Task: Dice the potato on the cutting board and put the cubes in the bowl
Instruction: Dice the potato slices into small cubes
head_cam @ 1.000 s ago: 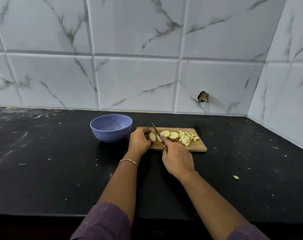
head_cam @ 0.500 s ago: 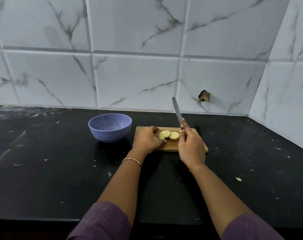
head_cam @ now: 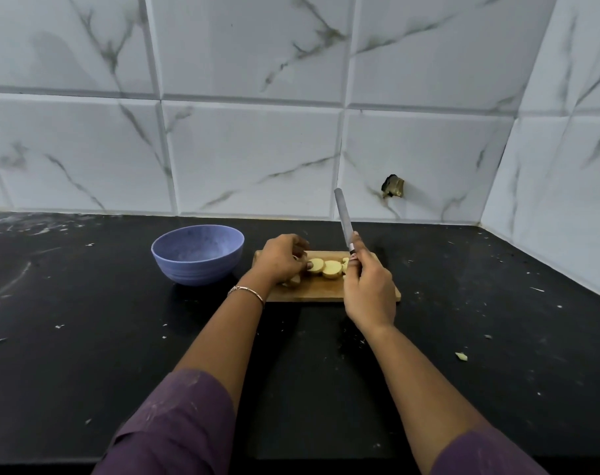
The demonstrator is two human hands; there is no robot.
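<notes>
I am looking down along both my forearms, in purple sleeves, over a black counter backed by white marble-veined tiles.

A small wooden cutting board lies ahead of me. On it, pale round potato slices sit in a short overlapping row. My left hand, with a thin bracelet at the wrist, has its fingers curled down onto the left end of the row, fingertips pinching the nearest slice.

My right hand is wrapped round the handle of a knife, held above the right half of the board. The blade points up and slightly left, clear of the potato. A pale band sits where blade meets handle; any marking on it is too small to read. My right hand hides most of the board's right end.

A speckled blue bowl stands upright just left of the board, close to it. A small potato scrap lies on the counter, well to the right.
</notes>
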